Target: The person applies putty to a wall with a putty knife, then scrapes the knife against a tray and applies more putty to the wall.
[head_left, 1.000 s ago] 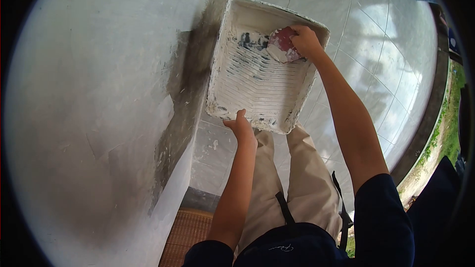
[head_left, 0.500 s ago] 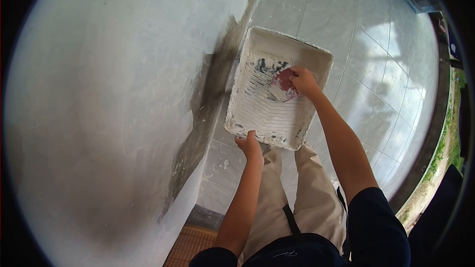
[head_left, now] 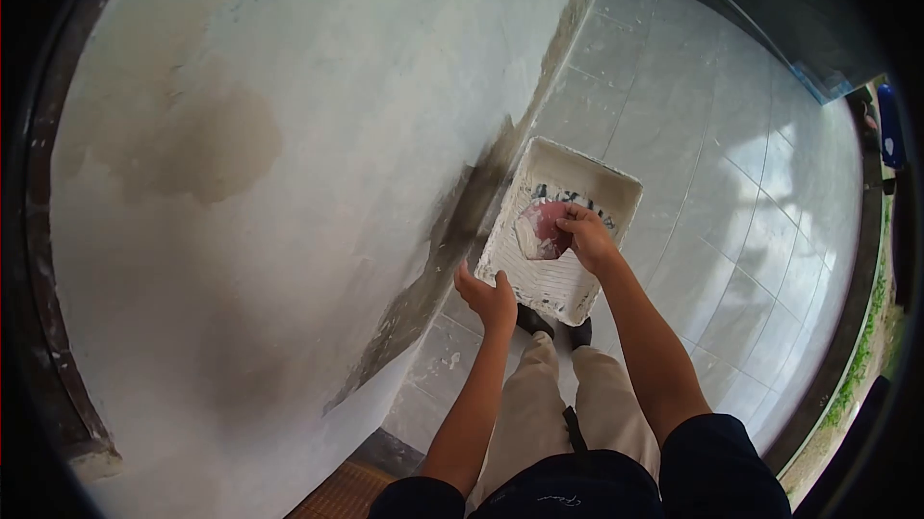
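My right hand [head_left: 589, 235] pinches a red putty spreader [head_left: 549, 228] by its right side, its left part smeared with white paste. The spreader is above a paint tray [head_left: 628, 194], overlapping the ribbed slope in this view. White paste coats the tray, with dark patches showing through near its deep end. Just left of the tray's near part is my left hand [head_left: 491, 300], empty, with thumb and fingers apart.
A patchy white wall [head_left: 318, 202] rises on the left, with a bare grey strip [head_left: 423, 274] along its foot. Grey floor tiles [head_left: 717, 230] stretch to the right. Dark sheeting [head_left: 751, 9] stands at the far end. My shoes [head_left: 534, 320] are close to the tray's near edge.
My left hand has let go of the tray's near edge and opened. The spreader has lifted with my right hand. My view has risen and turned toward the wall, so the tray looks smaller.
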Motion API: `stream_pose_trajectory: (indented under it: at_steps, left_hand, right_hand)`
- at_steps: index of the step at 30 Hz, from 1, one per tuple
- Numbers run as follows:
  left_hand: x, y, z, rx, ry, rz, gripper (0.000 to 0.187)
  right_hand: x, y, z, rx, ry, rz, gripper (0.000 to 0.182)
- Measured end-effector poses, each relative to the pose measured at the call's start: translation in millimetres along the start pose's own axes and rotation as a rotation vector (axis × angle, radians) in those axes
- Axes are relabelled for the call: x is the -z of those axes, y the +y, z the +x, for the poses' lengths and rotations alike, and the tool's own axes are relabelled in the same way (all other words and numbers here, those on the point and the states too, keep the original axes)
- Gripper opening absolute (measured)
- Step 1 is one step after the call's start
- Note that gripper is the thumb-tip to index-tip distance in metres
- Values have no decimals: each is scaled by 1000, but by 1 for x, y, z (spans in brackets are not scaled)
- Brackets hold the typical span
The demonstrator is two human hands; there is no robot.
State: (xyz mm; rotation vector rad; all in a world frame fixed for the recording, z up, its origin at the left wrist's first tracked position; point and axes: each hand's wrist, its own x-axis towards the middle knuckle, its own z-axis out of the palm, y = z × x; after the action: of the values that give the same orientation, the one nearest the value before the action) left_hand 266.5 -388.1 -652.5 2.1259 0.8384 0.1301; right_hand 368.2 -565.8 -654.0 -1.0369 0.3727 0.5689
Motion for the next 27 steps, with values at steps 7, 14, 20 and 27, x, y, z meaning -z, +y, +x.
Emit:
stream_pose_trajectory:
  at_steps: [7,14,20,27]
  left_hand:
    - [48,60,5,-437,179,34,68]
    - [126,119,-16,-610,377,79,69]
    - [196,140,-28,-684,539,201,69]
    - [282,150,-42,-754,730,310,65]
  right_hand:
    - [-51,-61,-36,79,-205,137,25]
    - [-107,-108,-74,150,-377,194,27]
    - [-172,-127,-101,155,-520,166,29]
    - [-248,-141,-148,179,-666,142,26]
